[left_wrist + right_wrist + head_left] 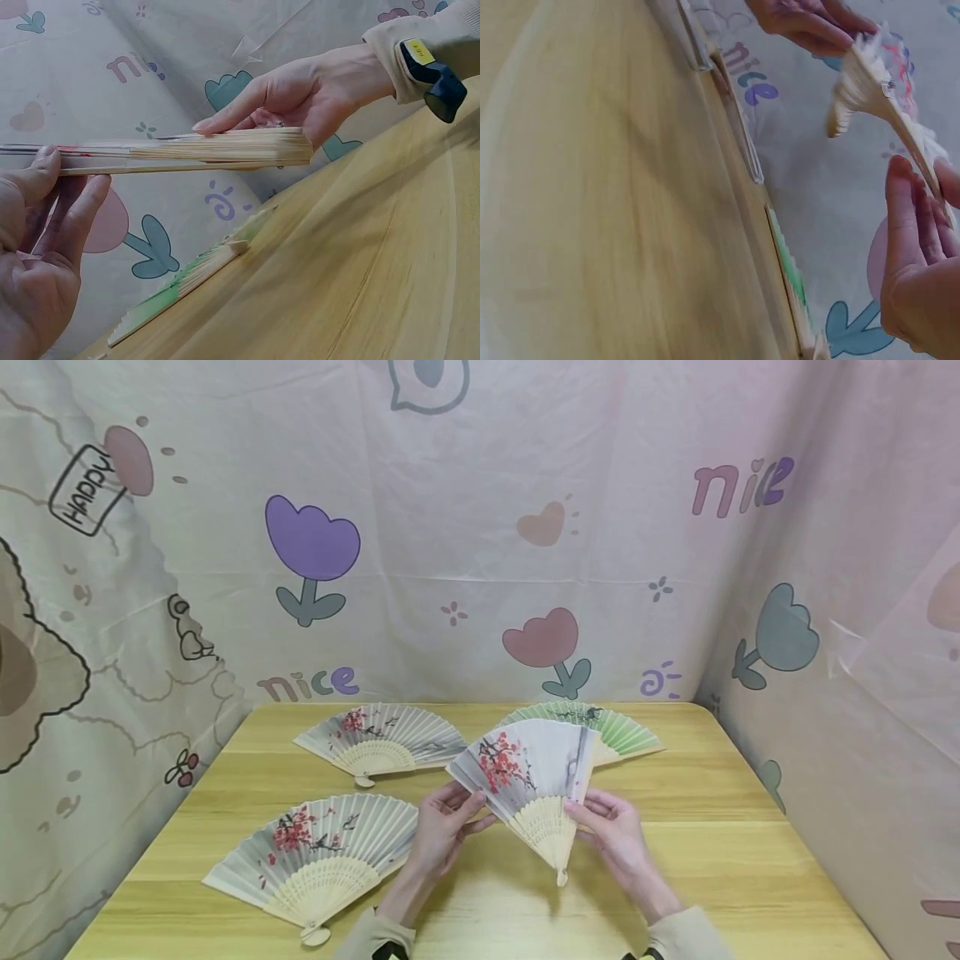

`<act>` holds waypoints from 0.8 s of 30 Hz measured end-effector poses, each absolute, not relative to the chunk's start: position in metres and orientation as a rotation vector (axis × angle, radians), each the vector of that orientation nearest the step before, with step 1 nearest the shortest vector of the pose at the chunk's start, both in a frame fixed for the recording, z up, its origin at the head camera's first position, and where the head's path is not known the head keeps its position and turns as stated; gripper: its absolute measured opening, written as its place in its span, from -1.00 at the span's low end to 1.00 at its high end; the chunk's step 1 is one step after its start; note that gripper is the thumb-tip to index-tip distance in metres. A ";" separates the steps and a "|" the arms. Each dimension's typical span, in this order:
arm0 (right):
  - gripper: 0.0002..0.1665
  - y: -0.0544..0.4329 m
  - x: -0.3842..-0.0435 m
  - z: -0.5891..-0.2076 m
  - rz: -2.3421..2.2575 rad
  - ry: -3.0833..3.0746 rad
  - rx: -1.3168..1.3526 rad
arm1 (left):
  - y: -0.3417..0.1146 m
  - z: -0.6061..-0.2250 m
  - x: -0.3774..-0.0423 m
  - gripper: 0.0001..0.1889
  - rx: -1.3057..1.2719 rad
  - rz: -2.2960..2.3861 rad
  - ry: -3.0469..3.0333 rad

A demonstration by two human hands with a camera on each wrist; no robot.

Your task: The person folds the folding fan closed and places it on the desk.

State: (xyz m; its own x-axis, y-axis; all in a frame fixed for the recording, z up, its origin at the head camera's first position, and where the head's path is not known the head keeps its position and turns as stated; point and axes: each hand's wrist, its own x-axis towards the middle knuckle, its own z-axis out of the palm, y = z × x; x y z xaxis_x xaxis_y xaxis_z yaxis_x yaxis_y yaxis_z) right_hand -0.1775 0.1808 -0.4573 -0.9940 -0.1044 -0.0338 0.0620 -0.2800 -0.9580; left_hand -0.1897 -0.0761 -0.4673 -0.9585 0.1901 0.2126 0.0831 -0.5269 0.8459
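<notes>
A partly spread folding fan [536, 764], white-grey with red blossoms and pale slatted ribs, is held up above the table between both hands. My left hand [444, 827] pinches its left outer rib between thumb and fingers. On the opposite edge, my right hand [611, 831] pinches the right outer rib, with the fan's pivot end pointing down. In the left wrist view the fan [217, 148] appears edge-on, its ribs stacked close together. The right wrist view shows the fan [870, 86] from its rib side, somewhat blurred.
Two spread blossom fans lie on the wooden table [720, 860]: one at front left [330, 852], another at back left [382, 739]. Behind the held fan lies a green fan [626, 731], partly hidden. Patterned cloth [450, 527] hangs behind and at both sides.
</notes>
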 end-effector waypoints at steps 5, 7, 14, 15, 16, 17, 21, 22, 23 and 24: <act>-0.54 0.175 -0.169 -0.455 -2.206 1.997 -0.181 | -0.076 -0.464 -0.192 -0.68 0.396 2.697 1.527; -0.45 0.173 -0.165 -0.454 -2.104 2.089 -0.234 | -0.076 -0.463 -0.192 -0.67 0.377 2.705 1.558; -0.50 0.166 -0.158 -0.454 -1.915 2.251 -0.371 | -0.075 -0.459 -0.194 -0.70 0.332 2.665 1.638; -0.52 0.165 -0.158 -0.454 -1.905 2.259 -0.376 | -0.074 -0.459 -0.194 -0.70 0.317 2.656 1.646; -0.54 0.165 -0.157 -0.455 -1.892 2.269 -0.386 | -0.074 -0.458 -0.194 -0.70 0.303 2.645 1.657; -0.55 0.164 -0.157 -0.455 -1.880 2.275 -0.401 | -0.074 -0.458 -0.194 -0.68 0.291 2.633 1.672; -0.60 0.162 -0.156 -0.457 -1.856 2.280 -0.460 | -0.073 -0.455 -0.194 -0.58 0.235 2.584 1.682; -0.61 0.161 -0.155 -0.458 -1.852 2.276 -0.476 | -0.073 -0.454 -0.195 -0.55 0.229 2.573 1.678; -0.61 0.161 -0.154 -0.458 -1.851 2.270 -0.491 | -0.072 -0.454 -0.195 -0.53 0.224 2.567 1.671; -0.62 0.161 -0.154 -0.458 -1.850 2.265 -0.507 | -0.072 -0.454 -0.195 -0.51 0.212 2.563 1.662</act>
